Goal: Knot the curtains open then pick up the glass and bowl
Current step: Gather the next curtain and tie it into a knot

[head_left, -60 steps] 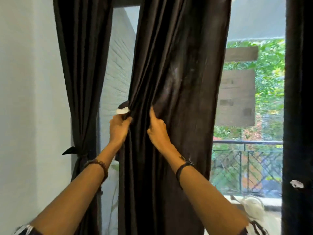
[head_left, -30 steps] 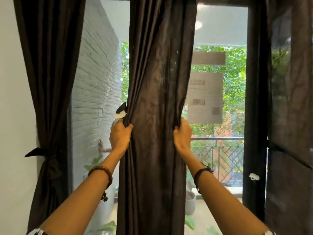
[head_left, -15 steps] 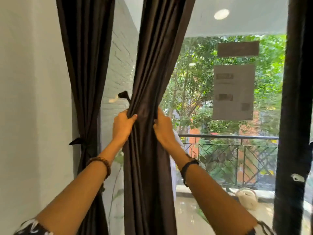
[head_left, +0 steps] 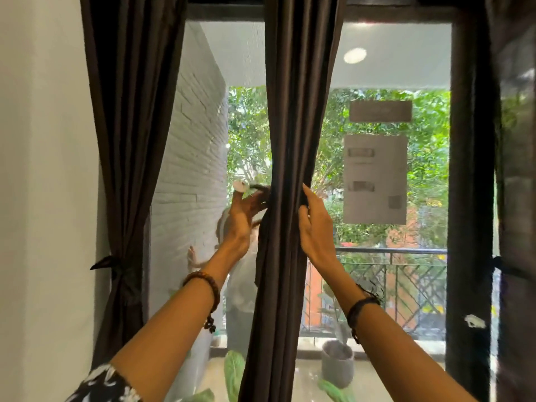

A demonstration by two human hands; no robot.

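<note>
The left hand (head_left: 242,219) sits just left of centre, at the left edge of the middle curtain (head_left: 293,140). Its fingers reach behind the fabric and pinch a dark tie strap with a white tag (head_left: 241,186) at its end; how firmly is hard to tell, as the fingertips are partly hidden. The right hand (head_left: 316,224) is just right of centre, thumb and fingers curled round the gathered curtain from the right, squeezing it into a narrow bundle.

The curtain hangs from the top of the frame to the bottom, running between the two forearms. It looks soft, fairly heavy and pleated, so it should bunch easily but spring back out if let go. The best hold is probably where the hands are now, at mid-height, one hand keeping the bundle tight while the other brings the strap round.

At the left of the frame a second curtain (head_left: 127,140) is already tied back at its waist with a knot (head_left: 114,266). At the far right edge another dark curtain (head_left: 516,198) hangs, with what seems to be a strap across it. Behind the window (head_left: 391,68) are a railing (head_left: 406,252), a pot (head_left: 338,364) and greenery. Neither glass nor bowl is in view.
</note>
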